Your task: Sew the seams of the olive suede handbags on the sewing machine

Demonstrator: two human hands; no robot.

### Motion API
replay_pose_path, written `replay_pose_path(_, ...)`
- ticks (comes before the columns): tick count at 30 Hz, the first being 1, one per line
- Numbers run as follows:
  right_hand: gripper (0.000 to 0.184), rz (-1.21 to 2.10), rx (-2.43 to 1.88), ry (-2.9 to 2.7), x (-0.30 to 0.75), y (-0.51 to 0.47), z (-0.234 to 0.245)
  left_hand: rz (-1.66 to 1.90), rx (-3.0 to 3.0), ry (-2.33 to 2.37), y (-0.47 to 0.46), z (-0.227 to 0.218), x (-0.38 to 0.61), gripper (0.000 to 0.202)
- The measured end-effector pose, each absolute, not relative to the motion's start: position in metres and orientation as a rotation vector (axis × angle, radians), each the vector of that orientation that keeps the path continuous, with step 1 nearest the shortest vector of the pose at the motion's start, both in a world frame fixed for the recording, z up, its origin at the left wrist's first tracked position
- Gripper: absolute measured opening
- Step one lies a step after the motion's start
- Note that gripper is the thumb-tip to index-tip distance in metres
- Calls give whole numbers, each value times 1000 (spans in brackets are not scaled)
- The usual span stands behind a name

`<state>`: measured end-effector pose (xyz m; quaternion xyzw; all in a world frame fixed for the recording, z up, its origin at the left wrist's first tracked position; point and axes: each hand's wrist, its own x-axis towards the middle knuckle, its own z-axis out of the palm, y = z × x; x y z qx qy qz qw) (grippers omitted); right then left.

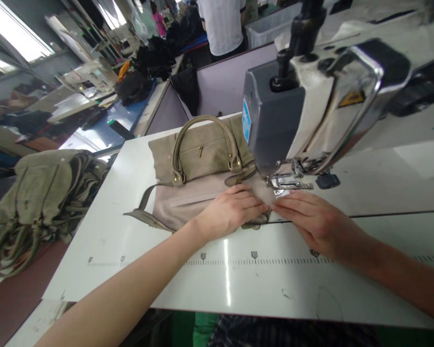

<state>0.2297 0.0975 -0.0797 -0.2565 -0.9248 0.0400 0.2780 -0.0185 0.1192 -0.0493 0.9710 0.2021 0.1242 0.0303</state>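
An unfinished olive-brown handbag (191, 190) lies spread on the white sewing table, with its pale lining side toward me. Its curved handle (202, 118) and a small zip pull lie at the far side. My left hand (235, 207) presses on the bag's right part, fingers closed together on the material near its edge. Fingertips of my right hand (311, 217) meet that same edge from the right, closed on it. Both hands are just in front of the sewing machine's presser foot (287, 184). The material between the fingertips is partly hidden.
The sewing machine head (275, 111) rises at the right. A ruler scale (254, 258) runs along the table's near side. Several similar bags (39, 193) are piled at the left. Behind stand another sewing machine (90, 77), a purple partition (220, 89) and a person in white (222, 26).
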Motion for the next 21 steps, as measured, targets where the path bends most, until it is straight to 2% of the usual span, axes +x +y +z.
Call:
replay_pose_path(8, 45, 168, -853, -2528, 225, 102, -81, 425, 2998, 661, 153, -60, -24, 31)
replay_pose_path(15, 42, 135, -891, -2501, 225, 97, -80, 399, 2949, 742, 172, -63, -19, 34)
replay_pose_path(18, 41, 105, -871, -2484, 228, 96, -82, 272, 3020, 858, 159, -49, -23, 44)
replay_pose_path(21, 43, 73, -864, -2426, 232, 95, -85, 91, 3033, 1424, 133, -30, -54, 65)
